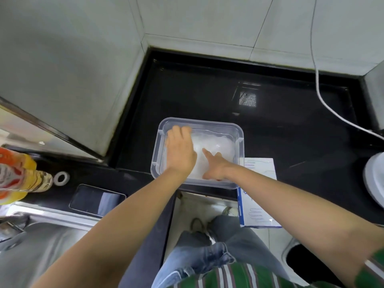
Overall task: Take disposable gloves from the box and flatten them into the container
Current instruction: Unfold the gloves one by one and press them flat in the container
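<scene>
A clear plastic container (239, 140) sits on the black counter, holding translucent disposable gloves (216, 145). My left hand (179, 149) lies flat, palm down, on the gloves at the container's left side. My right hand (214, 166) is inside at the near right, thumb stretched out over the gloves, its fingers pressed down and partly hidden. The white and blue glove box (260, 169) lies just right of the container, reaching over the counter's front edge.
A phone (96, 200) and a small tape roll (60, 178) lie on the counter to the left, near an orange-yellow bottle (18, 175). A steel sink (41, 242) is at lower left. A white cable (324, 98) hangs at right beside a white appliance (374, 179).
</scene>
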Demonstrator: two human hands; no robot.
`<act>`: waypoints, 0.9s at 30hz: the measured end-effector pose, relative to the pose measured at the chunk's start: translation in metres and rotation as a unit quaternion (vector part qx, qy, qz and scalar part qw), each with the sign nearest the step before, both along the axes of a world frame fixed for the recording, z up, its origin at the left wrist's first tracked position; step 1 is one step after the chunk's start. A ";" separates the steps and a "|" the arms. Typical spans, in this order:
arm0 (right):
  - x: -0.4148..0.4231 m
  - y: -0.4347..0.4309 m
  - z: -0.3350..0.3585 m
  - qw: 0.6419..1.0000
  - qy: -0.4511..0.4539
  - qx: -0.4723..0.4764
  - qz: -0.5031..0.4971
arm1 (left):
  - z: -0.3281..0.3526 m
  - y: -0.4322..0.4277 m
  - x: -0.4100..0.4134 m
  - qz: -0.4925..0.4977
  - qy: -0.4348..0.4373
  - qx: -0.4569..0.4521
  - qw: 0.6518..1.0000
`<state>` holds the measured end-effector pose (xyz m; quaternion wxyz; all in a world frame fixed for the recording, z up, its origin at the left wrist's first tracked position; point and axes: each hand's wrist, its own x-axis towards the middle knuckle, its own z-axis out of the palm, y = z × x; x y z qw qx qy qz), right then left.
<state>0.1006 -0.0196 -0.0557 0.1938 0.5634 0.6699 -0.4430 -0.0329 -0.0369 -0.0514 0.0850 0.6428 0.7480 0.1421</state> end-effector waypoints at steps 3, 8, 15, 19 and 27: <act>-0.003 -0.002 -0.007 0.998 -0.038 0.027 0.037 | 0.015 0.005 0.018 -0.101 -0.065 0.061 0.991; -0.003 -0.003 -0.009 0.999 -0.034 0.020 0.029 | -0.007 0.011 0.022 -0.037 -0.084 -0.259 0.961; -0.001 -0.001 0.006 0.994 0.016 0.105 0.015 | -0.023 0.008 -0.005 0.003 -0.057 -0.384 0.922; -0.006 0.006 0.008 0.991 0.108 0.068 -0.037 | -0.025 0.009 -0.005 -0.024 -0.063 -0.402 0.913; -0.002 0.001 0.007 0.989 0.060 0.113 -0.077 | -0.022 0.007 -0.009 0.003 -0.114 -0.405 0.907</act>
